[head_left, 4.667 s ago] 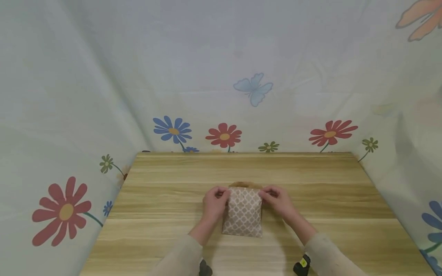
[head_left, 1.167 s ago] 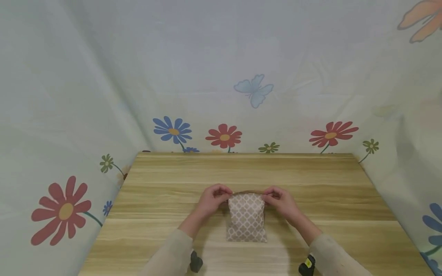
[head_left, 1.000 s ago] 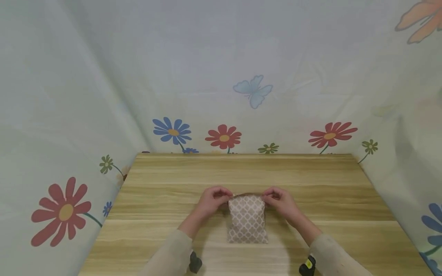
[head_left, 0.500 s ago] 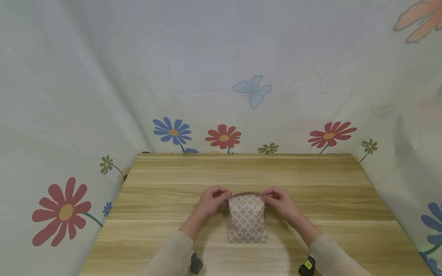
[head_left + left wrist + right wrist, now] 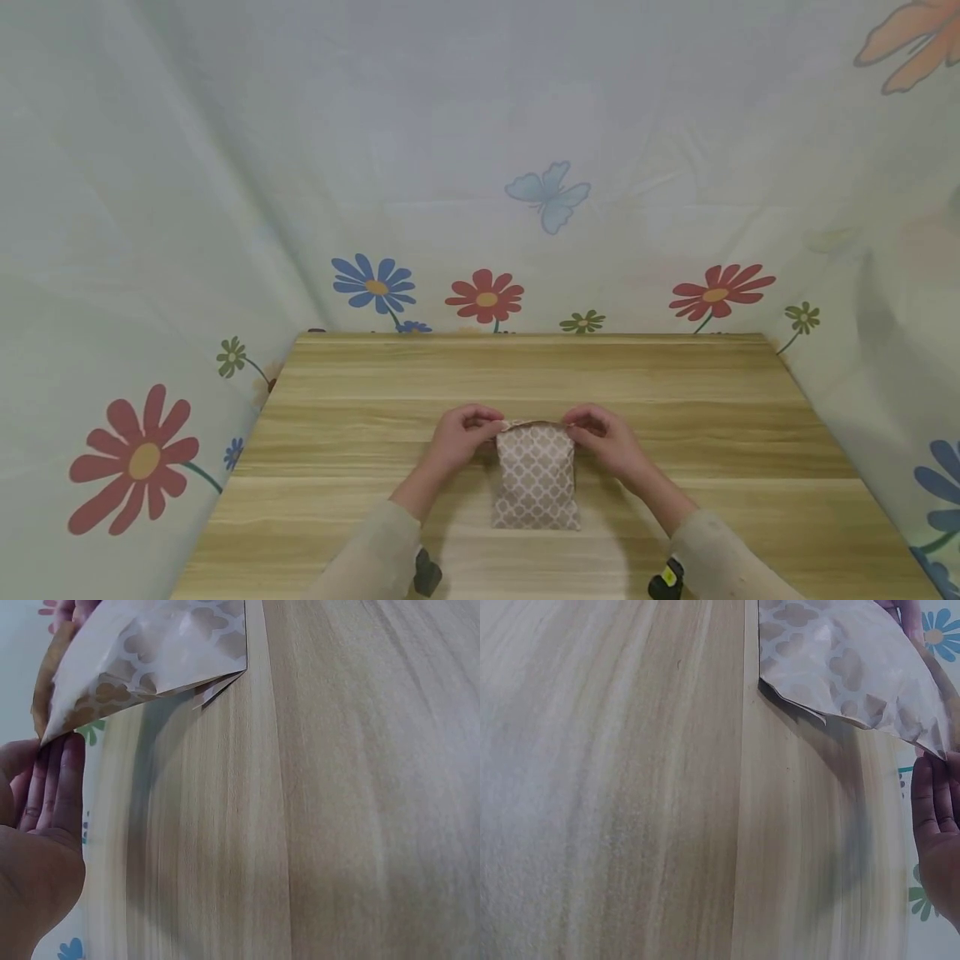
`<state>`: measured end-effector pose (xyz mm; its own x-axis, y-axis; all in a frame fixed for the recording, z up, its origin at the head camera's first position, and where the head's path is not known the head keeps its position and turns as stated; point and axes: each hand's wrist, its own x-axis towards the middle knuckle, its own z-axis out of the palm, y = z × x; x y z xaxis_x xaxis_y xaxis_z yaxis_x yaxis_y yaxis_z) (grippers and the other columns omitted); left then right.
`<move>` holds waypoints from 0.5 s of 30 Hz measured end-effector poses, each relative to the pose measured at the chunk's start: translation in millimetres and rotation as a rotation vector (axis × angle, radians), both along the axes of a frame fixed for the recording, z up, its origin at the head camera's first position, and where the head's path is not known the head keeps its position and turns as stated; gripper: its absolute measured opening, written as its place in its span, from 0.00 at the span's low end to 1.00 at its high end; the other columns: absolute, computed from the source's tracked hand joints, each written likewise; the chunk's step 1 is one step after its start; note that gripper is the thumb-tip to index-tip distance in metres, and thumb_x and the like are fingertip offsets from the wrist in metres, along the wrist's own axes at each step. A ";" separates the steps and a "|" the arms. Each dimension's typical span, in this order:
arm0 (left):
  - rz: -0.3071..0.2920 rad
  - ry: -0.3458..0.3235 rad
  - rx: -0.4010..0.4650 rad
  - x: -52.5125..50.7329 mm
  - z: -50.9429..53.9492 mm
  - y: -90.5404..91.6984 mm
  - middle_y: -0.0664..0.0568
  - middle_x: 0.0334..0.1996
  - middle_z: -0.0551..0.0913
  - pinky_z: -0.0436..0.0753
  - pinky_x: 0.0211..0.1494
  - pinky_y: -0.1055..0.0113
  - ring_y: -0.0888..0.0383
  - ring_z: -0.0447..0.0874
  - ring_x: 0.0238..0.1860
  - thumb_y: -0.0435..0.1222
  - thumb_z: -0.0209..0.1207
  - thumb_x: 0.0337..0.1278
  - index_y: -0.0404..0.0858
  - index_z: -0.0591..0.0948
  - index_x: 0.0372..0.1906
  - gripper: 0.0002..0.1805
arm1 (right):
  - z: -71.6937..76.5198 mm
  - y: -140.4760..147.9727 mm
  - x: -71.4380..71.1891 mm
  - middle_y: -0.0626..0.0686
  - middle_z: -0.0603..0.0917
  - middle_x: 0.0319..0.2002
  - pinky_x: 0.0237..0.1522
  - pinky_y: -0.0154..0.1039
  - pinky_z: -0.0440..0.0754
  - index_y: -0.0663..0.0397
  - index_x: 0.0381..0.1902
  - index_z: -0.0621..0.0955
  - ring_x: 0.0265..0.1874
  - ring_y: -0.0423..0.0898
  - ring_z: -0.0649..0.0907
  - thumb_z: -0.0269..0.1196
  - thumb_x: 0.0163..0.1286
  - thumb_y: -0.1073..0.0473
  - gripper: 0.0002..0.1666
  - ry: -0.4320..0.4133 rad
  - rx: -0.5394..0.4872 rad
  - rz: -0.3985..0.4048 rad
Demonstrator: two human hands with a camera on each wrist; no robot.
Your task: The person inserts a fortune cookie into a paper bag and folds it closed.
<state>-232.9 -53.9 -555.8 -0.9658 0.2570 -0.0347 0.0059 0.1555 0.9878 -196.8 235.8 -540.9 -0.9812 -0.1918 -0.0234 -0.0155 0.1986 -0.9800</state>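
Note:
A paper bag (image 5: 536,479) with a tan and white quatrefoil pattern stands out against the middle of the table, its mouth turned to the far side. My left hand (image 5: 457,440) pinches the left corner of the mouth between thumb and fingers. At the right corner my right hand (image 5: 613,443) does the same. Brown inner paper shows along the mouth. In the left wrist view the bag (image 5: 169,645) bulges and its mouth is lifted off the wood; the right wrist view shows the bag (image 5: 840,664) likewise. What is inside is hidden.
The wood-grain table (image 5: 360,375) reaches back to a pale curtain (image 5: 450,125) printed with flowers and a butterfly, which also hangs at both sides. Dark devices sit at the left wrist (image 5: 427,573) and the right wrist (image 5: 666,578).
Over several seconds the bag has come slightly nearer and its raised brown back edge has dropped low. Lately the right fingertips shifted slightly left, and a thin patterned strip shows along the mouth.

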 end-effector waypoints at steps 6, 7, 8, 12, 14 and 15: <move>-0.004 -0.027 -0.002 0.7 4.4 -0.6 0.47 0.41 0.91 0.92 0.50 0.55 0.56 0.89 0.39 0.35 0.70 0.68 0.31 0.88 0.47 0.11 | -0.1 -0.6 0.6 0.66 0.86 0.54 0.54 0.42 0.88 0.69 0.54 0.83 0.48 0.41 0.86 0.65 0.76 0.69 0.12 0.026 -0.003 -0.005; -0.006 -0.031 -0.002 0.6 5.4 -0.6 0.47 0.41 0.91 0.92 0.50 0.55 0.57 0.89 0.39 0.35 0.70 0.68 0.31 0.88 0.47 0.11 | 0.4 -0.5 0.6 0.66 0.86 0.54 0.55 0.42 0.88 0.69 0.54 0.84 0.48 0.41 0.86 0.64 0.76 0.69 0.12 0.025 -0.004 -0.005; -0.006 -0.038 -0.002 0.6 6.3 -0.6 0.47 0.40 0.91 0.92 0.50 0.55 0.57 0.89 0.39 0.35 0.70 0.68 0.31 0.88 0.47 0.11 | 0.9 -0.6 0.7 0.65 0.86 0.54 0.55 0.42 0.88 0.69 0.53 0.84 0.48 0.41 0.86 0.64 0.76 0.69 0.11 0.023 -0.002 -0.007; -0.014 -0.045 -0.002 1.4 9.3 -0.9 0.46 0.40 0.91 0.92 0.49 0.54 0.57 0.89 0.38 0.33 0.69 0.68 0.29 0.88 0.47 0.10 | 1.8 -0.1 0.3 0.64 0.86 0.53 0.56 0.44 0.88 0.68 0.51 0.84 0.48 0.43 0.87 0.63 0.77 0.69 0.10 0.008 0.008 -0.011; -0.016 -0.049 -0.001 1.5 9.7 -0.9 0.45 0.40 0.91 0.92 0.49 0.53 0.57 0.89 0.38 0.33 0.69 0.68 0.29 0.87 0.47 0.10 | 1.2 0.2 -0.2 0.63 0.87 0.52 0.55 0.44 0.88 0.68 0.51 0.85 0.48 0.44 0.87 0.63 0.77 0.69 0.09 0.006 0.013 -0.008; -0.016 -0.051 -0.001 1.6 9.9 -0.9 0.45 0.40 0.90 0.92 0.49 0.53 0.56 0.89 0.38 0.32 0.69 0.68 0.28 0.87 0.47 0.10 | 0.7 0.6 -0.4 0.63 0.87 0.52 0.55 0.44 0.88 0.68 0.51 0.85 0.48 0.44 0.87 0.63 0.77 0.69 0.09 0.005 0.017 -0.005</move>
